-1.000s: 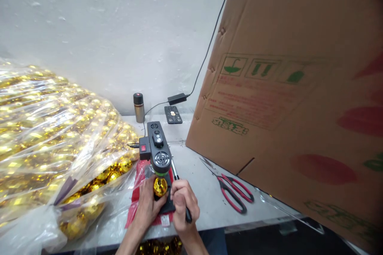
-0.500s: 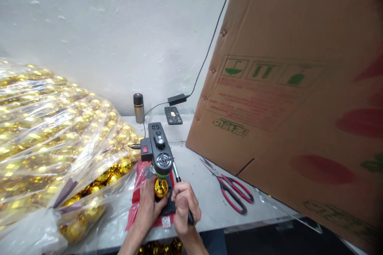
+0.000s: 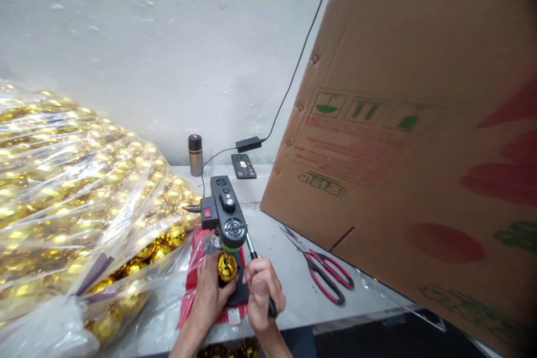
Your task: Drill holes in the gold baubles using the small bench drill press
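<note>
A small black press machine [image 3: 229, 210] with a red switch stands on the table over a red plastic sheet [image 3: 191, 285]. Under its head sits a shiny gold ball [image 3: 227, 267], held between the thumb and fingers of my left hand [image 3: 212, 285]. My right hand [image 3: 264, 291] is wrapped round the black grip of the machine's lever [image 3: 272, 307], to the right of the ball. The ball's top is close beneath the machine's green-edged head; whether they touch cannot be made out.
A clear bag of gold balls [image 3: 84, 196] fills the left side. Red-handled scissors [image 3: 329, 277] lie to the right, beside a big cardboard box [image 3: 377, 123]. At the back are a bottle [image 3: 195, 155], a phone [image 3: 243, 166] and a power adapter [image 3: 249, 144] with its cable.
The view has shifted slightly, so the scene sits a little lower. Both hands keep their holds on the ball and the lever grip.
</note>
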Available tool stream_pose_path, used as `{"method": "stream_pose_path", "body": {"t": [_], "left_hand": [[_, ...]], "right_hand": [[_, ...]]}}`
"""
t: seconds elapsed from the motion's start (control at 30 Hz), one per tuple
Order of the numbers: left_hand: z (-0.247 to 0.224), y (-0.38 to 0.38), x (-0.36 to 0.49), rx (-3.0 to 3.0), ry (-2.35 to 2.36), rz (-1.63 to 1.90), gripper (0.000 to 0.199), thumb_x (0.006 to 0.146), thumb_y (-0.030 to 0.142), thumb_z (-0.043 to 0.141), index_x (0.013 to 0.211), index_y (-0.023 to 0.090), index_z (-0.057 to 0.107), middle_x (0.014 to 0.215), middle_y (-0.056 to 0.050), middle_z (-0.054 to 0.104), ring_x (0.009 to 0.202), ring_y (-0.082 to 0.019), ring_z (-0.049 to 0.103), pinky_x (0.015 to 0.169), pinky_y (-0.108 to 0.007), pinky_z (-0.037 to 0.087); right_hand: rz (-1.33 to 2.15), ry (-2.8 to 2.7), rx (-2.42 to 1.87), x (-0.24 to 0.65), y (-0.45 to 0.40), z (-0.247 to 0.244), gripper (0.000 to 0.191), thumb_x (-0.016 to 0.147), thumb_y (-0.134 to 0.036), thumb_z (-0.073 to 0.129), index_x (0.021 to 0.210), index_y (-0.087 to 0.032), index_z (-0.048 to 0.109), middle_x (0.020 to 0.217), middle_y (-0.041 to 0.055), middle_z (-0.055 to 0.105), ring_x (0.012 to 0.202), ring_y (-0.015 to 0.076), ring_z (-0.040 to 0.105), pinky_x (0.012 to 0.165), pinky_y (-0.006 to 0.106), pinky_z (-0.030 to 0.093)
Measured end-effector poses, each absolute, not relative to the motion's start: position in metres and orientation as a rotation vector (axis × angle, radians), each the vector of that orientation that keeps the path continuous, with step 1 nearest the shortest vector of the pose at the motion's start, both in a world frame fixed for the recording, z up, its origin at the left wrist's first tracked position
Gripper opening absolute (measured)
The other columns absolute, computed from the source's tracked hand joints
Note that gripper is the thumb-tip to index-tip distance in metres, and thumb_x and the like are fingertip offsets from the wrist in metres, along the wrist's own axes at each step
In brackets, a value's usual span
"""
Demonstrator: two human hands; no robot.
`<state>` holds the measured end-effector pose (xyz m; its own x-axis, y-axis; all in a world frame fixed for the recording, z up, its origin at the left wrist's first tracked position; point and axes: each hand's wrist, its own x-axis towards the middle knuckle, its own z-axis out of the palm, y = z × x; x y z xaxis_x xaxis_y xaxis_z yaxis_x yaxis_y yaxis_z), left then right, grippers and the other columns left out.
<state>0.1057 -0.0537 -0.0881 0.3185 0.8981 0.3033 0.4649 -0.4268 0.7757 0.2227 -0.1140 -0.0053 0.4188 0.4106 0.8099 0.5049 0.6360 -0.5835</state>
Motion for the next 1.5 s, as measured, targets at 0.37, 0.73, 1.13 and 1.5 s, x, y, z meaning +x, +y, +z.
{"method": "stream_pose_path", "body": {"t": [0.37, 0.73, 1.13, 1.5], "left_hand": [[-0.101, -0.05, 0.114, 1.95, 1.206, 1.057, 0.051, 0.081, 0.037, 0.068, 0.127, 0.017, 0.065, 0.12, -0.017, 0.076, 0.112, -0.038, 0.072, 0.1, -0.059, 0.055], [-0.102, -0.047, 0.115, 1.976, 1.208, 1.024, 0.053, 0.081, 0.037, 0.071, 0.129, 0.016, 0.066, 0.121, -0.018, 0.076, 0.112, -0.039, 0.073, 0.1, -0.06, 0.056], [-0.096, -0.051, 0.108, 1.976, 1.185, 1.049, 0.054, 0.079, 0.037, 0.073, 0.129, 0.018, 0.068, 0.124, -0.017, 0.077, 0.117, -0.04, 0.072, 0.104, -0.062, 0.056], [-0.03, -0.021, 0.04, 2.093, 1.721, 1.102, 0.043, 0.104, 0.034, 0.039, 0.126, 0.014, 0.07, 0.124, -0.02, 0.077, 0.113, -0.034, 0.076, 0.098, -0.049, 0.061]], "right_hand": [[-0.065, -1.166, -0.949, 0.225, -0.111, -0.011, 0.036, 0.11, -0.027, 0.041, 0.076, -0.023, 0.052, 0.071, -0.0012, 0.055, 0.06, 0.0136, 0.055, 0.058, 0.028, 0.047], [-0.126, -1.204, -0.953, 0.219, -0.112, -0.026, 0.035, 0.111, -0.023, 0.033, 0.081, -0.023, 0.05, 0.075, -0.001, 0.054, 0.065, 0.0138, 0.058, 0.064, 0.028, 0.053], [0.067, -1.271, -1.101, 0.234, -0.123, 0.063, 0.032, 0.109, -0.024, 0.046, 0.079, -0.022, 0.055, 0.072, -0.0018, 0.053, 0.059, 0.0112, 0.05, 0.052, 0.023, 0.042], [0.031, -1.244, -1.015, 0.223, -0.122, 0.068, 0.033, 0.109, -0.02, 0.047, 0.076, -0.022, 0.053, 0.069, -0.0033, 0.05, 0.06, 0.0104, 0.048, 0.056, 0.021, 0.041]]}}
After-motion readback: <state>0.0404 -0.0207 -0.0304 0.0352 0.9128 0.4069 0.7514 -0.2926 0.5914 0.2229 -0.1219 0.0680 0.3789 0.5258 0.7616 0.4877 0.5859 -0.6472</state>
